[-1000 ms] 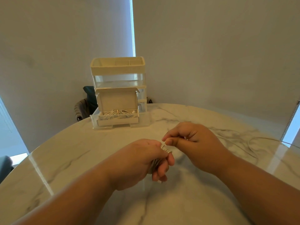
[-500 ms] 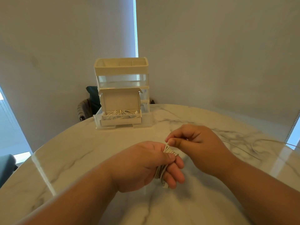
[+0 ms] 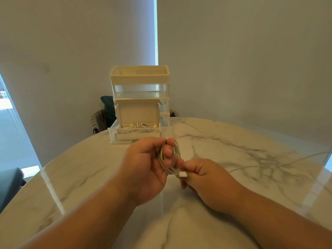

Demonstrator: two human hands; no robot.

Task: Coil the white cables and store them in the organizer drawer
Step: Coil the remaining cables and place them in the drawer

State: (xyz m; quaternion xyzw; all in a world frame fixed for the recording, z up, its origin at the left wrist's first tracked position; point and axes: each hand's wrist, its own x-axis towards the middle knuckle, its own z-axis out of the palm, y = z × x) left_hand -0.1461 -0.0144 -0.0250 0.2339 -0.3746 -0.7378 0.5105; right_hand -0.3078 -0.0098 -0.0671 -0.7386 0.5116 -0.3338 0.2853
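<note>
White cable coil (image 3: 177, 153) gripped by left hand (image 3: 143, 169), near of the open drawer (image 3: 137, 136); plug end (image 3: 183, 174) pinched by right hand (image 3: 203, 178). Risk: loops sprung loose if plug is released untucked before stowing.

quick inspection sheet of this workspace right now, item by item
surface: round white marble table, glossy, grey veins
job's things: cream and clear plastic drawer organizer at the far edge; its clear bottom drawer is pulled open, with an open white box holding stored white cables
clutter: nothing seen
grippers: left hand grips a coiled white cable; right hand pinches its white plug
cables: one thin loose cable lies on the table at right
surroundings: pale roller blinds; chair with dark clothing behind the table
</note>
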